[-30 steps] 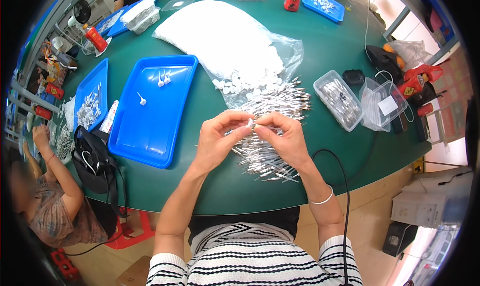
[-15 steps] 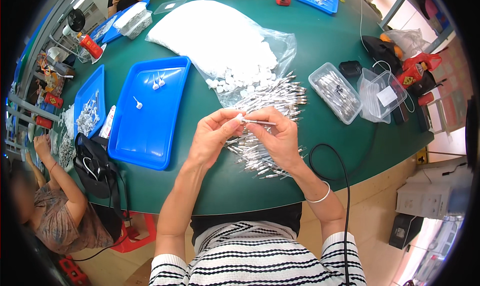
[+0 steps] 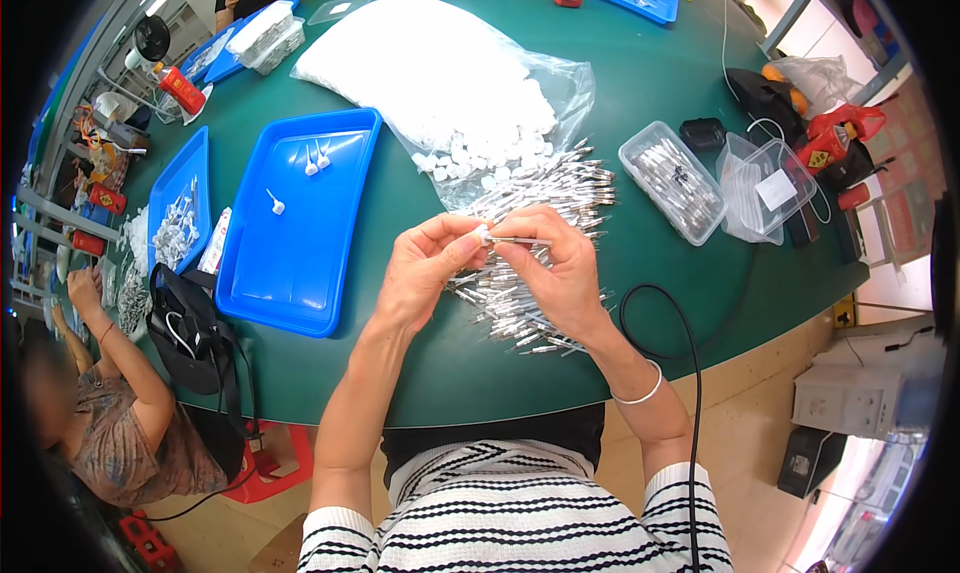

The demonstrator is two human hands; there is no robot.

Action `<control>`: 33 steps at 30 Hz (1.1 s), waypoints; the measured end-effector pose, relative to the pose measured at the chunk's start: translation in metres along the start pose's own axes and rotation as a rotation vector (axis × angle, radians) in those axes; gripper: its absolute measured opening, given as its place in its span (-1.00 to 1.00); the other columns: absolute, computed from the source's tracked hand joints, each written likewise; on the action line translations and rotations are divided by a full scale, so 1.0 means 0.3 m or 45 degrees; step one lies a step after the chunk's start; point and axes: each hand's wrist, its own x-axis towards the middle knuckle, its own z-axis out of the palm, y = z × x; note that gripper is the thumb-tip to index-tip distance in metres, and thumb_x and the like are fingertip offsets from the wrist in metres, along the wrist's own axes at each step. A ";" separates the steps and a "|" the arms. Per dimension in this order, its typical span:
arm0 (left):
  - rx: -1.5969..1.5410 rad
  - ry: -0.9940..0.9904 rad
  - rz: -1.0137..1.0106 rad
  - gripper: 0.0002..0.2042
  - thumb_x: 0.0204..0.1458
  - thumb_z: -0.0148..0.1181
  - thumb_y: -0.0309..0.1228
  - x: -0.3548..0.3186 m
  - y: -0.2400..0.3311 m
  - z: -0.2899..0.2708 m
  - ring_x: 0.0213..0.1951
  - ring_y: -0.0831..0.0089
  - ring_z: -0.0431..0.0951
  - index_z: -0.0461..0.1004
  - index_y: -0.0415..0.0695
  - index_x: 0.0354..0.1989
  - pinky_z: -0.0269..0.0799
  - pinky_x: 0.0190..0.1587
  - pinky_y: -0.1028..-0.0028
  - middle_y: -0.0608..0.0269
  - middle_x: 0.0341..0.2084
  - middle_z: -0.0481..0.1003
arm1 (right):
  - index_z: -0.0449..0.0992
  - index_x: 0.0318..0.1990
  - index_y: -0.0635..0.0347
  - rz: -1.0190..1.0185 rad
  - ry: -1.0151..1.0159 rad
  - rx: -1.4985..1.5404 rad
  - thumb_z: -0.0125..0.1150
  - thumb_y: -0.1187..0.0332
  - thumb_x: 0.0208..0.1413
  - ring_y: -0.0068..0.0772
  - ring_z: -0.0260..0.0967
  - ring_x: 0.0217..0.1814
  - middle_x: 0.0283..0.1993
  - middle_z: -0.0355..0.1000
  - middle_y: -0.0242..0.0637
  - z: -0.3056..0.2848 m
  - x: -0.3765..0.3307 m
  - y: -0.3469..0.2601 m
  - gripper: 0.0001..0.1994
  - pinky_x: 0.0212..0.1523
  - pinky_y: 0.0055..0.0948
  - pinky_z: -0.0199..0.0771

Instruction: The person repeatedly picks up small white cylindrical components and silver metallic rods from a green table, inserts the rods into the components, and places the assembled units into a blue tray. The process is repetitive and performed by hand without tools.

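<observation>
Near the middle of the frame we see the left hand (image 3: 418,270), thumb and fingers closed on a small white cap (image 3: 482,235); the right hand (image 3: 556,275), just beside it, pinches a thin rod (image 3: 519,241) whose end meets the cap, though we cannot tell how far in it sits; both hands hang over the lower pile of rods (image 3: 515,311) and hide part of it from us; above that pile, at upper centre, lies a clear bag of white caps (image 3: 415,58); left of centre we find a blue tray (image 3: 285,258) with three capped pieces (image 3: 277,204) toward its top; a black bag (image 3: 195,348) crowds the tray's lower left corner; right of centre stand a clear box of rods (image 3: 676,185) and, touching or nearly so, clear containers (image 3: 750,208); a black cable (image 3: 672,313) loops near the right forearm; at far left we notice a co-worker's raised hand (image 3: 86,293).
</observation>
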 end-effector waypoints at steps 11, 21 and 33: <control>-0.064 -0.034 -0.101 -0.81 0.07 0.22 -0.47 0.002 -0.010 -0.020 -0.35 0.56 0.55 0.54 -0.28 -0.17 0.50 -0.20 0.56 0.21 -0.36 0.57 | 0.56 -0.22 0.27 0.286 -0.116 0.199 0.23 0.55 0.05 -0.58 0.43 -0.29 -0.25 0.52 -0.31 -0.030 0.004 0.004 -0.87 -0.25 -0.57 0.44; -0.026 -0.027 -0.156 -0.81 0.07 0.23 -0.45 0.001 -0.001 -0.020 -0.35 0.57 0.55 0.55 -0.29 -0.18 0.51 -0.21 0.57 0.19 -0.34 0.58 | 0.55 -0.22 0.33 0.432 -0.150 0.332 0.19 0.53 0.09 -0.59 0.44 -0.24 -0.27 0.52 -0.32 -0.041 0.008 -0.013 -0.88 -0.18 -0.59 0.44; 0.157 -0.016 -0.023 -0.72 0.11 0.18 -0.42 -0.005 0.014 0.015 -0.31 0.57 0.56 0.47 -0.25 -0.03 0.51 -0.20 0.55 0.20 -0.33 0.58 | 0.54 -0.19 0.31 0.587 -0.128 0.547 0.19 0.50 0.10 -0.68 0.40 -0.26 -0.31 0.51 -0.35 -0.050 0.009 0.014 -0.87 -0.24 -0.67 0.37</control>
